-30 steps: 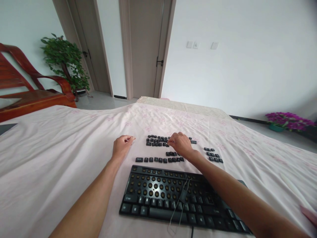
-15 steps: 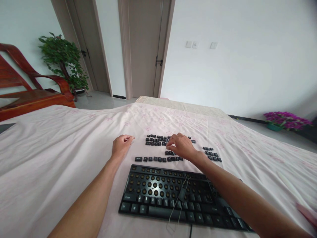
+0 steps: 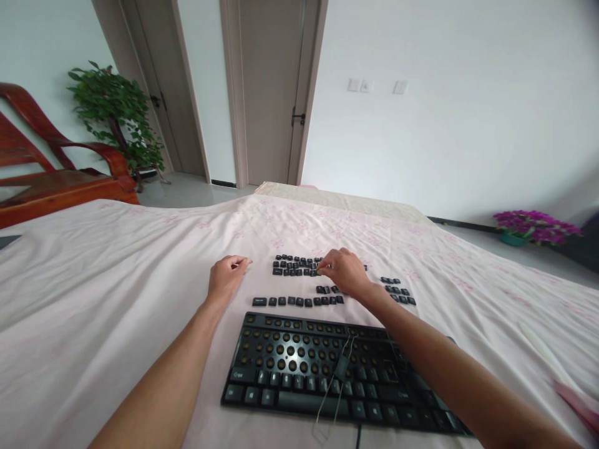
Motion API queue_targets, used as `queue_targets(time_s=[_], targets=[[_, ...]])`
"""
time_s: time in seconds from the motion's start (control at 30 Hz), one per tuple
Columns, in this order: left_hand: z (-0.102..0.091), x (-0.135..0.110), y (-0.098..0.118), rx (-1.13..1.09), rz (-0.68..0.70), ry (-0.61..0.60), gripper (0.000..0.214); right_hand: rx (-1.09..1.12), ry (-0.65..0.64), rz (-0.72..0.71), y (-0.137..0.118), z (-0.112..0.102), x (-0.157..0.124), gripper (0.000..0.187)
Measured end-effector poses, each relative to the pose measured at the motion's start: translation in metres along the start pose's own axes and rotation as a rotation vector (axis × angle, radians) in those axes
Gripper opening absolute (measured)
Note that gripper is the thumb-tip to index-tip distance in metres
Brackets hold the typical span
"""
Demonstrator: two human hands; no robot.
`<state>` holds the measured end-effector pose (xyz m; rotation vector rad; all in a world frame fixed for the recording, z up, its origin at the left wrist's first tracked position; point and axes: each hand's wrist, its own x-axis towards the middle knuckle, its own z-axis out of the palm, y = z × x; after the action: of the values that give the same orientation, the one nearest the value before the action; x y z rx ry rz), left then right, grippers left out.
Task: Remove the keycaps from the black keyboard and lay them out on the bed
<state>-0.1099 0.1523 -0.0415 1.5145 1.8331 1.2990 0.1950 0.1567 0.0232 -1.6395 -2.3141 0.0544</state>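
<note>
A black keyboard [image 3: 299,368] with most keycaps taken off lies on a pale pink sheet near me; a wire keycap puller [image 3: 339,380] rests on it. Loose black keycaps [image 3: 294,265] sit in rows beyond it, with another row [image 3: 294,301] just above the keyboard and a small group [image 3: 397,290] to the right. My right hand [image 3: 344,272] is over the far rows, fingers curled down and pinching among the keycaps. My left hand [image 3: 227,276] rests on the sheet left of the keycaps, fingers loosely curled, holding nothing I can see.
The sheet [image 3: 116,274] covers a wide bed or table. A red wooden chair [image 3: 56,181] and a potted plant [image 3: 116,118] stand at the back left, doors [image 3: 269,93] behind, purple flowers [image 3: 533,226] at the right. A pink object [image 3: 578,402] pokes in at the lower right.
My right hand dipped toward the nearer keycaps and has come back to the far rows. The left hand has stayed put. The view has shifted slightly.
</note>
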Motion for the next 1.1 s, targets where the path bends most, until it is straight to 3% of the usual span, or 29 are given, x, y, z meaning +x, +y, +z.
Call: queue_targets(time_s=[0.5, 0.73, 1.1], targets=[[0.0, 0.0, 0.0, 0.001, -0.002, 0.001, 0.035, -0.106, -0.056, 0.014, 0.014, 0.013, 0.01, 0.014], [0.001, 0.001, -0.001, -0.017, -0.007, 0.012, 0.034, -0.06, -0.001, 0.005, 0.017, 0.008, 0.005, 0.014], [0.0, 0.0, 0.0, -0.037, -0.01, -0.009, 0.036, -0.061, -0.115, -0.152, -0.003, -0.001, -0.018, 0.006]])
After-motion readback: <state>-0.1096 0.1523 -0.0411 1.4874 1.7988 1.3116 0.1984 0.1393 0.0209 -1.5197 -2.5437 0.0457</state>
